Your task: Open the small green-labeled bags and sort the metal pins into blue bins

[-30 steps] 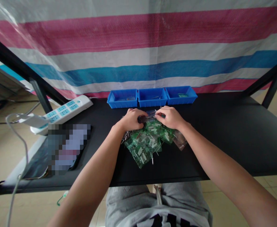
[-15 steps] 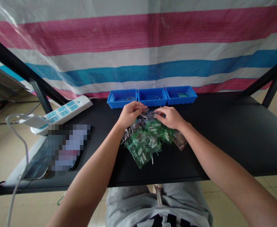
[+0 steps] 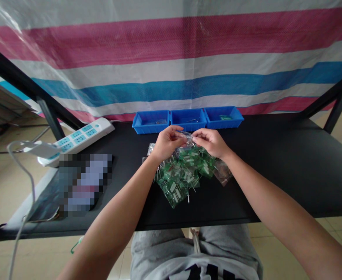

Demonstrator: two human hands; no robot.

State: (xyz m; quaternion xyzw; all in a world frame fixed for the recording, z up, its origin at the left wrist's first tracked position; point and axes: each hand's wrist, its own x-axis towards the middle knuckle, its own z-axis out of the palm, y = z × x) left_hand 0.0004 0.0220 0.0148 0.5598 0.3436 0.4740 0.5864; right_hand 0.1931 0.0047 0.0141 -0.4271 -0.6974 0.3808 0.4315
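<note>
Between my two hands, over the back of the pile, is a small clear plastic bag (image 3: 189, 137). My left hand (image 3: 168, 142) pinches its left side, with the thumb against the fingers. On its other side my right hand (image 3: 211, 142) is closed on the bag too, thumb and fingertips together. Just below the hands lies a heap of small green-tinted plastic packets (image 3: 185, 171) with pale pieces inside. Loose metal rivets, one a silver rivet (image 3: 188, 197) at the front edge, are mixed into the heap. What the clear bag contains is too small to tell.
Behind my hands stand three joined blue bins: the left bin (image 3: 150, 127), the middle bin (image 3: 188, 125) and the right bin (image 3: 222, 123), each with a few small items. A white power strip (image 3: 80, 138) and a blurred-out phone-like object (image 3: 86, 182) lie left on the black table (image 3: 276, 167).
My hands have come closer together, the left one moving right, and now hold the clear bag between them. More clear packets show at the heap's left side.
</note>
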